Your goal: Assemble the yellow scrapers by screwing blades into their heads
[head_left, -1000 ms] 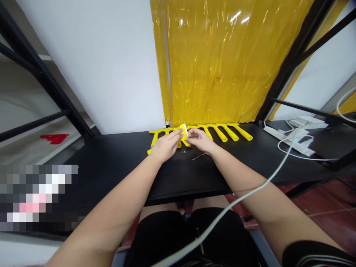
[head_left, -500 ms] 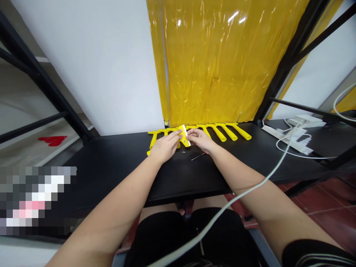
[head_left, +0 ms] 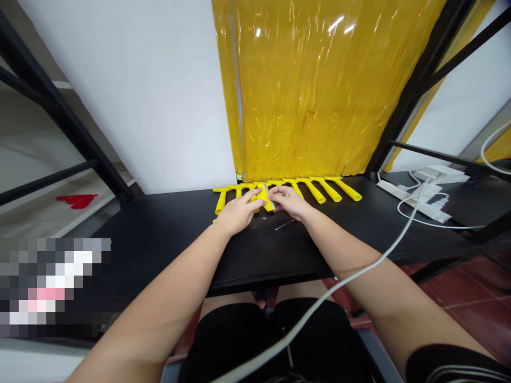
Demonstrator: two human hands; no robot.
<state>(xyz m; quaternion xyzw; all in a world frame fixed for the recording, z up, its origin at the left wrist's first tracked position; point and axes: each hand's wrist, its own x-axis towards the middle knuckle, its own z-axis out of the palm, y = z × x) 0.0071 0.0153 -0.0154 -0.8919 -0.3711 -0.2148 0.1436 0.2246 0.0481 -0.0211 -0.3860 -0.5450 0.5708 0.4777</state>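
Between my hands is a yellow scraper (head_left: 265,202) with a pale strip along its right edge, held just above the black table. My left hand (head_left: 236,214) is closed on its yellow body, fingers lying over the front. From the other side, my right hand (head_left: 289,201) pinches the pale edge between thumb and fingers. Below the scraper lie tiny metal pieces (head_left: 264,218), too small to name surely. A thin screwdriver (head_left: 283,225) rests under my right hand, its handle end mostly hidden by the wrist.
Several yellow scrapers (head_left: 325,189) lie in a row along the back of the black table (head_left: 159,234). A white power strip (head_left: 413,201) with cables sits at the right. A pale cable (head_left: 319,303) crosses close before the camera. Black frame posts (head_left: 112,175) flank the table.
The scraper has turned slightly in my hands, so its pale strip shows less brightly. My left fingers have shifted and spread a little across its body. My right hand stays nearly still.
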